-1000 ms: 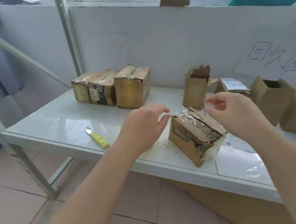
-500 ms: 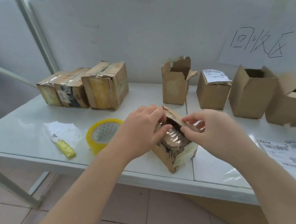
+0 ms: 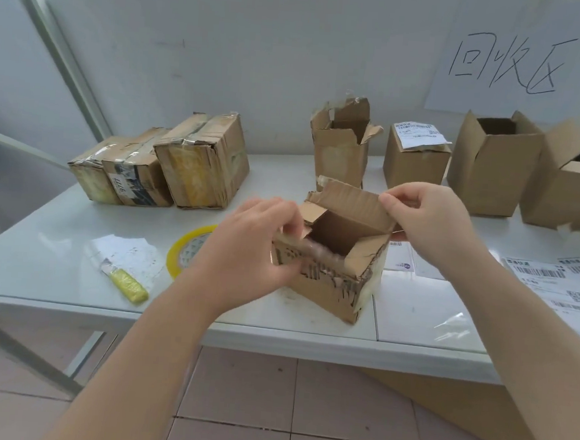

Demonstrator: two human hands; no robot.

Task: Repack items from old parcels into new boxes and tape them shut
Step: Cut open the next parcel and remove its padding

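A worn, torn old parcel box (image 3: 332, 284) stands near the front edge of the white table (image 3: 58, 224), its top flaps spread apart and its dark inside showing. My left hand (image 3: 249, 248) grips the near-left flap, where crumpled clear tape clings. My right hand (image 3: 429, 222) pinches the far-right flap and holds it upright. A yellow tape roll (image 3: 185, 247) lies just left of the box, partly behind my left hand. A yellow-handled cutter (image 3: 126, 282) lies on a paper scrap further left.
Three taped old parcels (image 3: 168, 166) sit at the back left. Behind the held box stand an opened torn box (image 3: 341, 148), a labelled box (image 3: 414, 160) and open new boxes (image 3: 491, 165) at the right. Shipping labels (image 3: 548, 279) lie on the right of the table.
Both hands reached the parcel, took hold of its top flaps and pulled them apart, so the box now stands opened. The view shifted right and down.
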